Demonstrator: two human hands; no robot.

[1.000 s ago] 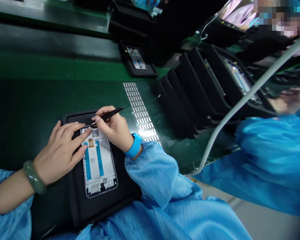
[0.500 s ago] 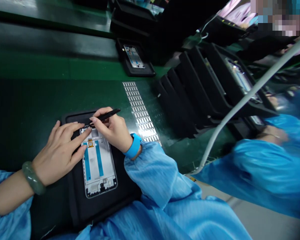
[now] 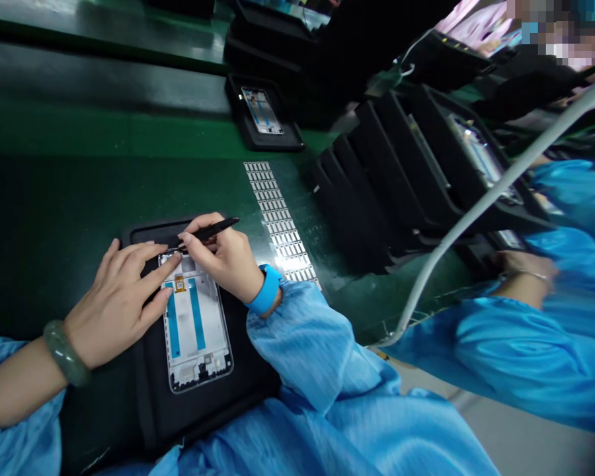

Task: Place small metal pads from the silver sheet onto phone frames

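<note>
A phone frame (image 3: 212,324) with two blue adhesive strips and a small orange flex connector (image 3: 180,284) lies in a black foam tray (image 3: 151,403) in front of me. My left hand (image 3: 121,297) rests across its upper left edge, fingers stretched out and fingertips on the top end. My right hand (image 3: 223,254) pinches black tweezers (image 3: 213,229), their tips down at the frame's top edge beside my left fingertips. What the tips touch is too small to tell.
Right of the tray lies a sheet of small metallic labels (image 3: 277,218). Another phone frame (image 3: 262,111) sits in a tray (image 3: 272,142) farther back. Stacked black trays (image 3: 377,178) lean at right, behind a grey cable (image 3: 456,231). A co-worker's hand (image 3: 525,268) is beyond.
My hands, the tweezers and the phone frame stay practically still. The tray at the back has shifted slightly left. At right, the co-worker's arms have moved.
</note>
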